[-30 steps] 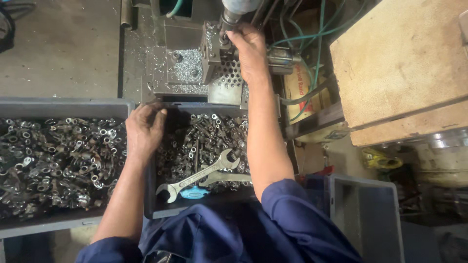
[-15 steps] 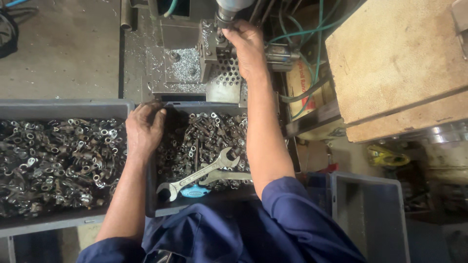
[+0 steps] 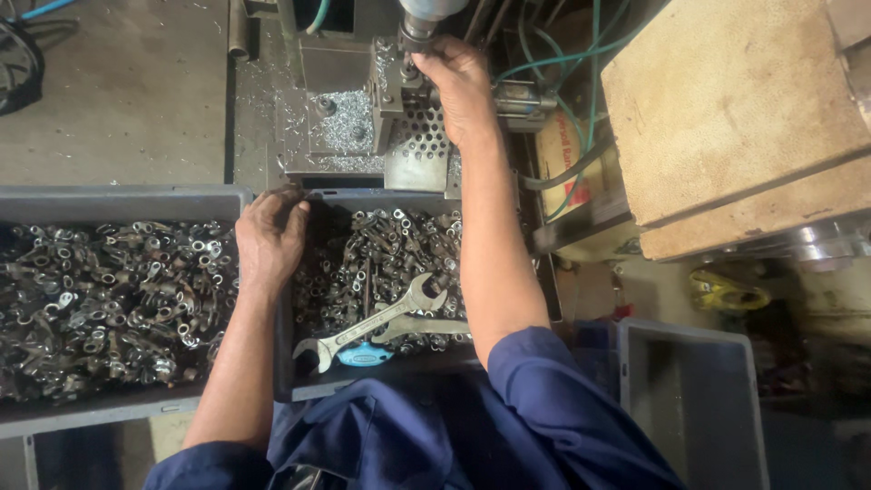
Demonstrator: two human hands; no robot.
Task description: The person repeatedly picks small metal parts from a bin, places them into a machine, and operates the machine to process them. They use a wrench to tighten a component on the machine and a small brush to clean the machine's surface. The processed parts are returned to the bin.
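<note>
Currently: right hand (image 3: 463, 86) is up at the grey metal drill-type machine (image 3: 408, 100), fingers curled closed around something at the fixture just under the spindle (image 3: 422, 18). What it pinches is hidden by the fingers, so I can't tell the part itself. The hand sits over a perforated metal plate (image 3: 419, 145), with loose silver swarf (image 3: 345, 127) piled just to the left of it.

Left hand (image 3: 269, 238) is down at the wall between the two bins, palm down, fingers bent and loosely cupped at the top left corner of the middle grey plastic bin (image 3: 299, 386). Can't tell whether it has a piece in the fingers.

That middle bin holds small dark metal ring-ended fittings (image 3: 381, 245). On top of them lie a long silver open-ended spanner (image 3: 376, 319), lying diagonally, a second shorter spanner (image 3: 426, 328) touching it, and a blue-handled tool (image 3: 365, 356) just beside the long spanner's lower end.

Left grey plastic bin (image 3: 127, 195) is full of similar shiny metal fittings (image 3: 100, 299). An empty-looking grey crate (image 3: 689, 399) sits to the right, well apart from both hands. Green hoses (image 3: 581, 54) run behind the machine, next to a worn wooden block (image 3: 726, 100).
</note>
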